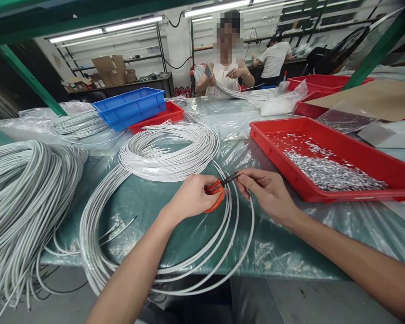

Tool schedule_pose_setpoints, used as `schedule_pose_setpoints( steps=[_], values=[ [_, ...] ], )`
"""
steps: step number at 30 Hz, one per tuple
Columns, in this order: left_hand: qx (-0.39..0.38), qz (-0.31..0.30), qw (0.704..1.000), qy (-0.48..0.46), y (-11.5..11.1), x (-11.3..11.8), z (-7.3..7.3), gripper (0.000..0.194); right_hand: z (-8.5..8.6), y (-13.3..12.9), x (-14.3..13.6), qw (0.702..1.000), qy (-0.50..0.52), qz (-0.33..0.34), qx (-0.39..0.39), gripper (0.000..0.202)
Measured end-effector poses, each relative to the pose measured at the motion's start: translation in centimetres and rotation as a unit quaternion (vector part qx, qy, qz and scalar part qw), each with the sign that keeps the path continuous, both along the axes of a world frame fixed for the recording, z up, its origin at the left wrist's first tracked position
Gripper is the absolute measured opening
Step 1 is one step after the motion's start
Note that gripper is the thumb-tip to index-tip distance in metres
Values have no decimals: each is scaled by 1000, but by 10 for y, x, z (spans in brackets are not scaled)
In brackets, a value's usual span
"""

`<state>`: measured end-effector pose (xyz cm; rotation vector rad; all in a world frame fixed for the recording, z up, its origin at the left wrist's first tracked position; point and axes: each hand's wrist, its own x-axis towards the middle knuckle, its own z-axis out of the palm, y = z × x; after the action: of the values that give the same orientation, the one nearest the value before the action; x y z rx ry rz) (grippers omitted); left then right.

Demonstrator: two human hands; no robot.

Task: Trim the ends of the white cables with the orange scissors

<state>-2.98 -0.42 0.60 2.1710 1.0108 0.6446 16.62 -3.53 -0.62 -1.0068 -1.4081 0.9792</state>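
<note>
My left hand point(189, 198) is closed round the orange handles of a pair of pliers point(215, 201), whose dark narrow jaws point to the right. At the jaw tips, my right hand point(270, 193) pinches the end of a white cable point(251, 225). The fingers hide the very end, so I cannot see whether the jaws grip it. This cable curves down and left into a loose coil of white cables point(92, 220) under my left forearm. Just beyond my hands lies a tighter coil of white cable point(175, 159).
To the right, a red tray point(364, 157) holds many small shiny metal pieces point(334, 173). A thick cable bundle point(30, 198) hangs over the table's left edge. Behind are a blue tray point(131, 105) and a red tray point(175, 110). Across the table, a person point(227, 81) holds cables.
</note>
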Motion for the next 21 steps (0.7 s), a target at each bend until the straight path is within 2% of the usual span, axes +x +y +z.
schedule_pose_setpoints(
  steps=[10, 21],
  values=[
    [0, -8, 1000, 12, 0, -1, 1, 40, 3, -1, 2, 997, -71, 3, 25, 30],
    [17, 6, 999, 35, 1, -1, -2, 42, -2, 1, 4, 996, -80, 3, 25, 21]
  ],
)
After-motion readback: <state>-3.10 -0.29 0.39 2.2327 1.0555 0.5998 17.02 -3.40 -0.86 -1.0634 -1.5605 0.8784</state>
